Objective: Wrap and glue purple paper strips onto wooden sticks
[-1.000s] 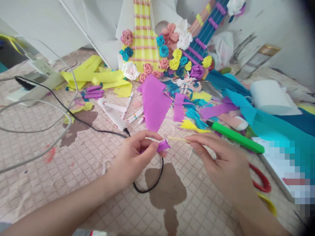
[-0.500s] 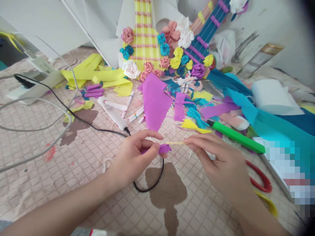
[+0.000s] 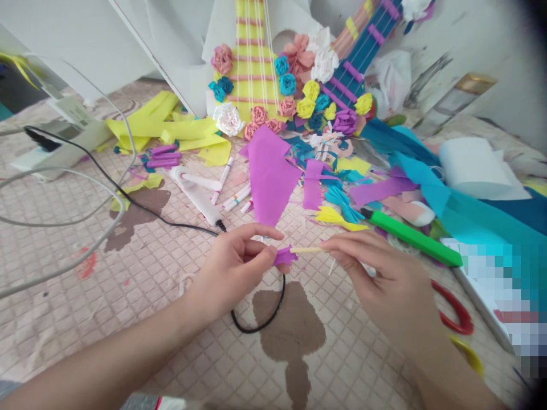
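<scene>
Between the thumb and fingers of my left hand [image 3: 243, 259] is a small crumpled piece of purple paper [image 3: 285, 256], its right end sticking out. My right hand [image 3: 376, 273] pinches a thin pale stick [image 3: 307, 250], whose left tip meets the upper edge of that piece. Just beyond my hands lies a large purple paper sheet [image 3: 273, 176]. Further back stand a yellow paper-covered instrument shape [image 3: 254, 85] and a blue one [image 3: 363, 48], both with strings and paper flowers.
A white glue gun [image 3: 199, 196] with a black cable lies beyond my left hand. A green cutter [image 3: 414, 238], red-handled scissors [image 3: 455, 307] and a white roll [image 3: 474, 168] are on the right. A power strip [image 3: 64, 151] sits at the left.
The right end of the small purple piece looks more ruffled, and the stick's tip has shifted slightly right and down. Both hands keep nearly the same position.
</scene>
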The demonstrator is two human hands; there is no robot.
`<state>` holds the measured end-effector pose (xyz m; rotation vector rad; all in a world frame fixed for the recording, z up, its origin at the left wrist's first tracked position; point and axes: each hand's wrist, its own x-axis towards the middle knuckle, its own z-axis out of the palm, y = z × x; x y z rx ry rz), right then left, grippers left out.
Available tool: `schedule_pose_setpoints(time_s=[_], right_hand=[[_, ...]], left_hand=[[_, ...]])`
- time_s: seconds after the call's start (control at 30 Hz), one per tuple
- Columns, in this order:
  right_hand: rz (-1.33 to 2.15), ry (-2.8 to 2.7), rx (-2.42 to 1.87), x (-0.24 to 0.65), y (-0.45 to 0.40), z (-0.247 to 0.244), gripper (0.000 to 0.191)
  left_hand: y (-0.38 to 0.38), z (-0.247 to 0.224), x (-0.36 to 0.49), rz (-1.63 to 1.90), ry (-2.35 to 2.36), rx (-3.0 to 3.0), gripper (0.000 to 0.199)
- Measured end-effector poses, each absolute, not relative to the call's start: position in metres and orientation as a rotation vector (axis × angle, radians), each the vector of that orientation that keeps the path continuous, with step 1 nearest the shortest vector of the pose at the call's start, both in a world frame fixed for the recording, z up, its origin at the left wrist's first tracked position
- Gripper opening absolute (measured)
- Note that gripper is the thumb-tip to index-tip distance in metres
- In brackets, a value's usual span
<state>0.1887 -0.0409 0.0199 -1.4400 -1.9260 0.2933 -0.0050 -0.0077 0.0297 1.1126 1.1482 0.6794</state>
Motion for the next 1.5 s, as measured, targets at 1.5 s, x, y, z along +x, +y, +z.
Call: schedule_pose_setpoints(time_s=[1.5], right_hand=[[1.085,-1.427,-1.398,0.179,-0.049,0.023,0.012]], left_hand=[[-0.013,0.023,-0.009,0.934,1.026,1.157,0.018]])
